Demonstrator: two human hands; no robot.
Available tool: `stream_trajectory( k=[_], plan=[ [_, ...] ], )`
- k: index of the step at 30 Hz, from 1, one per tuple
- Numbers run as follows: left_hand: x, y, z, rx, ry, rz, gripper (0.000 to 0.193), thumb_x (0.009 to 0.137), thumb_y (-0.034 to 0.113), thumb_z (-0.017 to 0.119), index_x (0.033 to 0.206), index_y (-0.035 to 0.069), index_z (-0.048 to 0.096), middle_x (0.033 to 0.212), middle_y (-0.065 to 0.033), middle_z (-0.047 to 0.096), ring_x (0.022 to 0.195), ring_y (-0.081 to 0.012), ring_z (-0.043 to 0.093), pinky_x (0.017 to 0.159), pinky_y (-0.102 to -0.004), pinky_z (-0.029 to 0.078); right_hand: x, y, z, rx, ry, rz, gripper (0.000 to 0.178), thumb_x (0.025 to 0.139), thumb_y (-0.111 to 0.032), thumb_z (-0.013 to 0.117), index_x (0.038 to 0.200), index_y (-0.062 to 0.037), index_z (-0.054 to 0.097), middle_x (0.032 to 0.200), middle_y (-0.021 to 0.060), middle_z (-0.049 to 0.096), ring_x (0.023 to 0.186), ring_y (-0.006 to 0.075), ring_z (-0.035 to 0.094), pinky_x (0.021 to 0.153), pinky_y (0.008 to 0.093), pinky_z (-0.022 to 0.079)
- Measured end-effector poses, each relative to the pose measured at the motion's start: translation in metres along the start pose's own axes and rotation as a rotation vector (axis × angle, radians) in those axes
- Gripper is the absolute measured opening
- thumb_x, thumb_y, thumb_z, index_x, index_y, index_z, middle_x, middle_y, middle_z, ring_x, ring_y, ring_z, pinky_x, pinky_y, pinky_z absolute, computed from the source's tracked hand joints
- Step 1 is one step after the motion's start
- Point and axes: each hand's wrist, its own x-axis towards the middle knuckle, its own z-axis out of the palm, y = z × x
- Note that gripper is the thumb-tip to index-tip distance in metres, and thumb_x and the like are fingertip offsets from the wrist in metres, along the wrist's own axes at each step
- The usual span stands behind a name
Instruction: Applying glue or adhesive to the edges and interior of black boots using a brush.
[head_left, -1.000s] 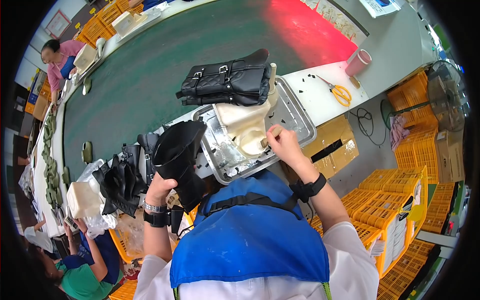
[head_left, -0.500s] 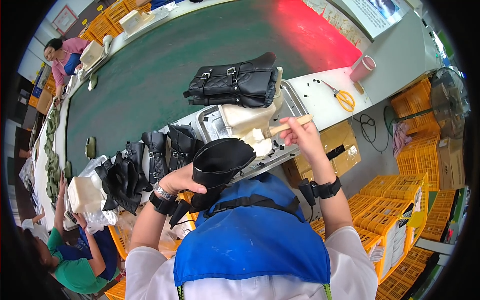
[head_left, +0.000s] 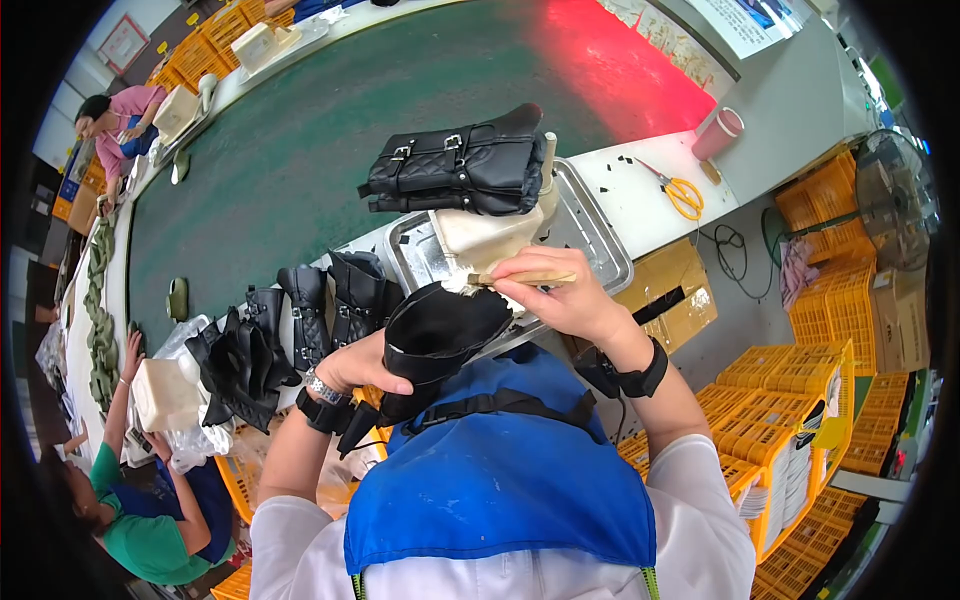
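My left hand [head_left: 362, 366] grips a black boot upper [head_left: 432, 350], its wide opening facing up in front of my blue apron. In my right hand [head_left: 560, 290] is a brush [head_left: 530, 277] with a pale wooden handle, pinched between fingers and thumb. Its bristles, coated in white paste, are at the far rim of the boot upper. Just beyond, a cream plastic container [head_left: 485, 237] sits in a metal tray [head_left: 590, 235]. Several buckled, quilted black boot uppers [head_left: 455, 165] lie stacked on top of that container.
More black boot uppers [head_left: 305, 315] stand to the left along the green conveyor belt [head_left: 300, 160]. Orange-handled scissors [head_left: 684, 197] and a pink cup [head_left: 718, 134] are on the white ledge at right. Orange crates [head_left: 770, 400] stand right. A co-worker in green [head_left: 150, 535] works at left.
My right hand has brought the brush from above the tray to the boot upper's far rim, moving left and toward me. My left hand keeps its hold.
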Motion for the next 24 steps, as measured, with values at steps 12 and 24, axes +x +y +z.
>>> stream_trajectory(
  k=[12, 24],
  plan=[
    [0.004, 0.004, 0.040, 0.802, 0.484, 0.306, 0.092, 0.056, 0.012, 0.078, 0.134, 0.001, 0.030, 0.121, -0.0158, 0.049, 0.109, -0.0260, 0.051, 0.095, -0.0337, 0.038, 0.014, -0.008, 0.014, -0.119, 0.166, 0.182, 0.013, 0.079, -0.010, 0.064, 0.082, 0.0027, 0.065, 0.066, 0.0098, 0.064, 0.055, 0.0140, 0.059, 0.051, 0.0248, 0.045],
    [0.010, -0.018, 0.048, 1.257, 1.044, 0.436, 0.094, 0.051, 0.008, 0.076, 0.134, 0.001, 0.031, 0.108, -0.0155, 0.052, 0.101, -0.0311, 0.050, 0.090, -0.0382, 0.038, 0.023, -0.011, 0.028, -0.097, 0.157, 0.173, 0.020, 0.078, -0.014, 0.061, 0.065, 0.0005, 0.059, 0.054, 0.0151, 0.055, 0.049, 0.0297, 0.056, 0.046, 0.0352, 0.041]
  ],
)
